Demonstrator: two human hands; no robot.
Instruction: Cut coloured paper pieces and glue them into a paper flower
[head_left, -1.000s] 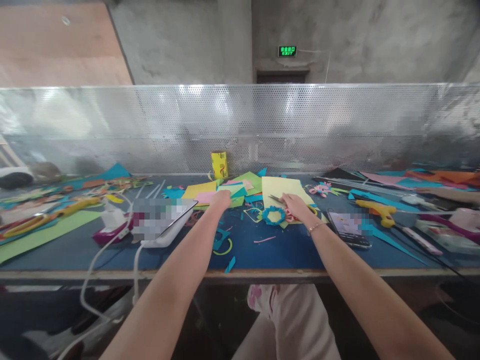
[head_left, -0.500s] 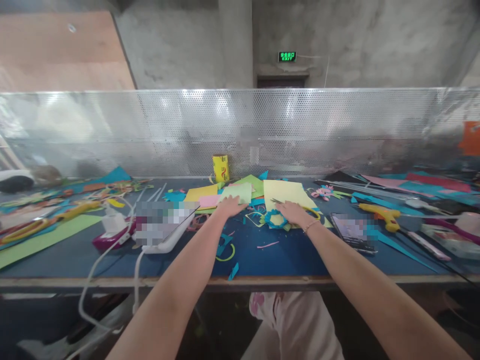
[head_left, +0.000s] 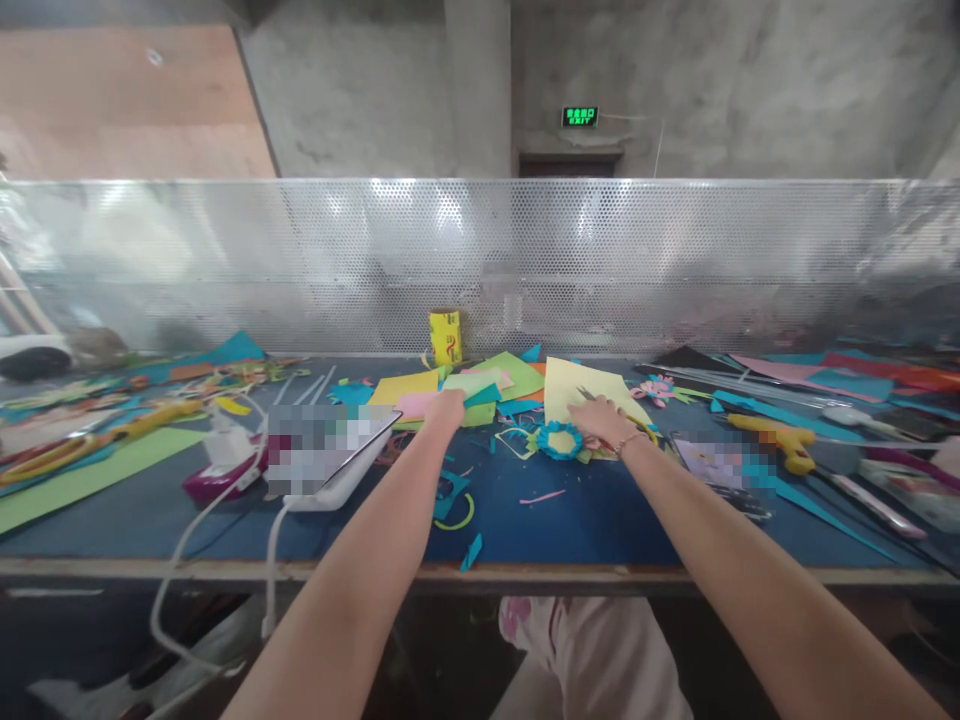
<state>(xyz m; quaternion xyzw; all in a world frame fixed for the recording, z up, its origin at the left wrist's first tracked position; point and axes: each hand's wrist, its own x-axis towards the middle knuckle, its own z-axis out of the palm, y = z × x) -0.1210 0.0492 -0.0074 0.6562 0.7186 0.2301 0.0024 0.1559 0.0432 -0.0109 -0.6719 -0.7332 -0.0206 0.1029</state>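
Observation:
My left hand (head_left: pixel 448 405) is closed at the edge of a stack of coloured paper. A teal sheet (head_left: pixel 482 396) sticks out from it, below a pale green sheet (head_left: pixel 469 381); the fingertips are hidden. My right hand (head_left: pixel 600 420) holds scissors (head_left: pixel 585 393), blades pointing forward and left over a pale yellow sheet (head_left: pixel 566 385). Just left of that hand lies a blue paper flower (head_left: pixel 559 441) with a pale yellow centre. Yellow paper (head_left: pixel 405 386), pink paper (head_left: pixel 415 404) and a green sheet (head_left: pixel 517 370) surround my left hand.
A white power strip (head_left: pixel 337 480) with a device on it stands to the left. On the right are a phone (head_left: pixel 712 465) and a yellow glue gun (head_left: pixel 776 435). Paper scraps (head_left: pixel 454 490) litter the blue tabletop (head_left: pixel 547 535). A perforated metal screen (head_left: pixel 337 280) rises behind a yellow packet (head_left: pixel 445 338).
My left hand has gone from lying spread on the pale green sheet to closing at its side, and the teal sheet now shows. The pale yellow sheet has tilted under my right hand.

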